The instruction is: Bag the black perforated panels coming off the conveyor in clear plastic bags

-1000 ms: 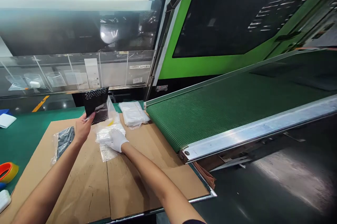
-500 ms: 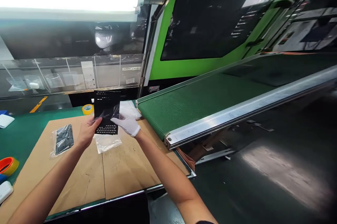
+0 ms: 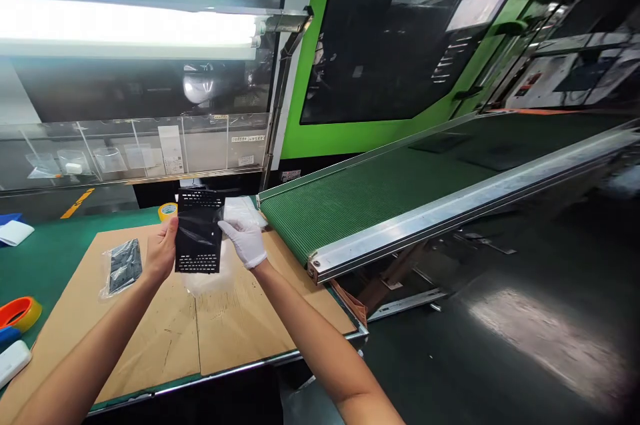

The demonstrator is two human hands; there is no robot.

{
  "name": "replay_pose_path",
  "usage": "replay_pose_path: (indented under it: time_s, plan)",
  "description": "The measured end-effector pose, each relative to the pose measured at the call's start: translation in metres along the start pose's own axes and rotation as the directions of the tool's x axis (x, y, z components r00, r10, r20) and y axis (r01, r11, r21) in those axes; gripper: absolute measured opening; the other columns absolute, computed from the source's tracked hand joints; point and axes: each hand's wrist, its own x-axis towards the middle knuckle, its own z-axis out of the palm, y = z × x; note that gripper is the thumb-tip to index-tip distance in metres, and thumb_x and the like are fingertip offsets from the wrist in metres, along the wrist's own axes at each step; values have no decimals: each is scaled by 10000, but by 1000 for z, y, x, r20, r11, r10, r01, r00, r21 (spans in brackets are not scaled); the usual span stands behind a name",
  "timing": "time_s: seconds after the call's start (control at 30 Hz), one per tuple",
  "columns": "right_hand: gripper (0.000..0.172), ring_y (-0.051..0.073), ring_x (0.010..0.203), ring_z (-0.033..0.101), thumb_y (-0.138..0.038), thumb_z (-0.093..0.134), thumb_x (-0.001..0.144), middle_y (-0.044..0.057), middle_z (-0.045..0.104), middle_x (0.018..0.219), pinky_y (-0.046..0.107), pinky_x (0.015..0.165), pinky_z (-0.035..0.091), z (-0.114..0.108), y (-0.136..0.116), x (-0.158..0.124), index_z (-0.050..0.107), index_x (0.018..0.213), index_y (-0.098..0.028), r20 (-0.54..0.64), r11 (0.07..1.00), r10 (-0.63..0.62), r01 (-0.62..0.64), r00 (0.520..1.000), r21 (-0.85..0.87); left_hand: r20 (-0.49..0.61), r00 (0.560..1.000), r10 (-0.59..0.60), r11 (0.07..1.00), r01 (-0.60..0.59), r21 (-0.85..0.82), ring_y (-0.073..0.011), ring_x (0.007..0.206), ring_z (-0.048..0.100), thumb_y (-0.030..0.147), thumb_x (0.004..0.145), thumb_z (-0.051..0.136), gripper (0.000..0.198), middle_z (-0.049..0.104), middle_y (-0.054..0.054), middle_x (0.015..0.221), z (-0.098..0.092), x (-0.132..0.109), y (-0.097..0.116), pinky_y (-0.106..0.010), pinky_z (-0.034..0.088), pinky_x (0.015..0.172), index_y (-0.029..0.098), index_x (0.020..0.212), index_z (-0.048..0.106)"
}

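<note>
My left hand (image 3: 161,250), bare, grips the left edge of a black perforated metal plate (image 3: 199,232) wrapped in glossy clear film. My right hand (image 3: 244,244), in a white glove, presses its fingertips against the plate's right edge. The plate stands nearly upright above the cardboard sheet (image 3: 240,325). Below it lies a clear plastic bag (image 3: 207,284), partly hidden behind the plate and my hands. A bagged black part (image 3: 124,266) rests left of my left hand. A stack of white plastic bags (image 3: 243,212) sits just beyond my right hand.
A green conveyor belt (image 3: 360,198) with a metal rail runs along the right of the bench. A yellow tape roll (image 3: 168,211) stands behind the plate. An orange tape roll (image 3: 19,314) lies on the green bench mat (image 3: 65,228) at left.
My right hand has left the bag on the board and come up to the plate's right edge. The plate has turned from tilted to nearly upright between my hands.
</note>
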Motion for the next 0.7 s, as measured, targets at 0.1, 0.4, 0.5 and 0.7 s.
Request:
replay_pose_path:
  time_s: [0.1,0.4,0.5,0.7]
  plan:
    - [358,215,802,699,-552,854,674,25,772,792,380,808,604,2,-2,-2,808,801,-220,-116,996,-71,64,991,-59,2,999,52,996,-52,74,-269,958,685,719,858,659,579,768,-79,925,-3,0,-2,-357,546,867,164,964,787]
    - [388,223,802,695,-579,854,633,39,762,780,386,832,597,11,-5,-8,779,732,-212,-211,994,-105,97,972,-46,-26,994,107,971,-99,216,-230,869,653,733,935,521,598,723,-51,846,-9,0,-5,-307,525,761,176,909,738]
    - [379,203,810,675,-567,807,695,33,745,805,350,811,576,13,2,-10,749,795,-206,-212,995,-99,101,972,-2,-11,997,81,974,-77,214,-239,911,659,739,939,506,610,741,-64,914,-12,0,-8,-320,526,815,176,950,741]
    - [317,195,781,624,-530,744,766,32,694,793,338,766,537,16,10,-17,658,807,-228,-165,992,-122,116,979,-46,12,993,115,972,-115,204,-279,1169,648,702,945,541,580,766,-80,1112,-14,-2,-8,-360,438,1083,198,1128,762]
